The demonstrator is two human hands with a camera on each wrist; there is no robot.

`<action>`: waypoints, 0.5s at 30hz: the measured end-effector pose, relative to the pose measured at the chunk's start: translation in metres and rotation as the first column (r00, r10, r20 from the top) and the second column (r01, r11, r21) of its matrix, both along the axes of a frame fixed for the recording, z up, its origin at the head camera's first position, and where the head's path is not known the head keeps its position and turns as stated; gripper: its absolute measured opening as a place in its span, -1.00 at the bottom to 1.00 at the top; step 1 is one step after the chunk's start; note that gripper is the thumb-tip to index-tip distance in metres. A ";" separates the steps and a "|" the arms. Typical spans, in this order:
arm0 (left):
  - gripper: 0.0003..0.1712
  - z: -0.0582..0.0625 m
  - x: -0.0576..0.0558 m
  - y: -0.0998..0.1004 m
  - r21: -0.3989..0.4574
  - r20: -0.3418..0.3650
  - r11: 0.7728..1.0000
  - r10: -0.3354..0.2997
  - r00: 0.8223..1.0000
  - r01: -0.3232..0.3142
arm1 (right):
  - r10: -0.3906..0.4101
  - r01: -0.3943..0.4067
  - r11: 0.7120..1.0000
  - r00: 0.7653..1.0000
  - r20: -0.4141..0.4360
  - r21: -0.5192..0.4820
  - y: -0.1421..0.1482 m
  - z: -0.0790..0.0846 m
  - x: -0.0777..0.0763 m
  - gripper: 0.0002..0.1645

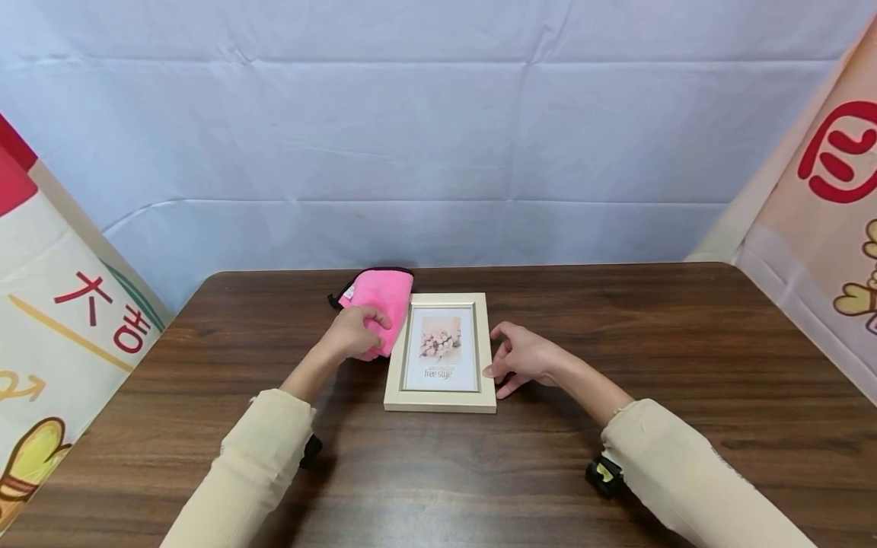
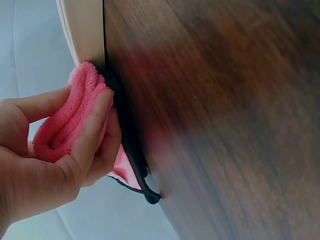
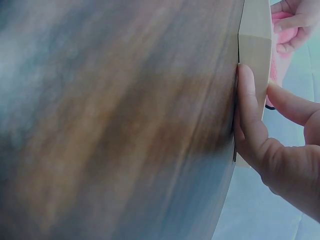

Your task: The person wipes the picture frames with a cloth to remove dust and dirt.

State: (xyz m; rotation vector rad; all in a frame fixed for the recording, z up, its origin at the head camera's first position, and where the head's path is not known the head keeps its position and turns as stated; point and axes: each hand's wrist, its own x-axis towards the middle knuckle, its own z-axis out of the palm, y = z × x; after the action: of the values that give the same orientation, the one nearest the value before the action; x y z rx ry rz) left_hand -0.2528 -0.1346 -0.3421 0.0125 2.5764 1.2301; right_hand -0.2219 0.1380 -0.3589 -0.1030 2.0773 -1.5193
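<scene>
A cream picture frame (image 1: 488,350) lies face up on the dark wooden table, showing a flower print with "free style" on it. Against its left side is a pink plush cloth (image 1: 390,291) with black edging, a white tag and a thin black cord. My left hand (image 1: 355,332) pinches a bunched fold of that cloth between thumb and fingers, as the left wrist view also shows. On the frame's right side, my right hand (image 1: 524,356) grips the edge. Its thumb (image 3: 290,104) touches the front face, while the fingers (image 3: 248,100) lie along the outer side.
The wooden table (image 1: 651,327) stretches to both sides and toward me. A pale hanging cloth (image 1: 438,137) stands behind its far edge. Printed banners hang at the left (image 1: 82,304) and right (image 1: 829,198).
</scene>
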 end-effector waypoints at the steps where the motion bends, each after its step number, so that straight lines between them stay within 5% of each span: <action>1: -0.74 0.000 0.001 -0.001 -0.006 -0.001 1.000 -0.001 1.000 0.001 | 0.000 0.000 1.000 1.000 0.000 -0.001 0.000 0.000 0.000 -0.30; 15: -0.75 0.009 0.027 -0.004 -0.049 0.032 0.998 -0.042 0.999 0.043 | 0.012 -0.012 1.000 1.000 0.003 0.010 0.000 0.003 0.000 -0.28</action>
State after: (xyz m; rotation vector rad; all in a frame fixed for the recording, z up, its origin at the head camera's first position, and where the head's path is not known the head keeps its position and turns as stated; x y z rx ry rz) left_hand -0.2258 -0.1383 -0.3334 0.0379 2.5660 1.1423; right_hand -0.2216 0.1384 -0.3563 -0.1098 2.0784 -1.5009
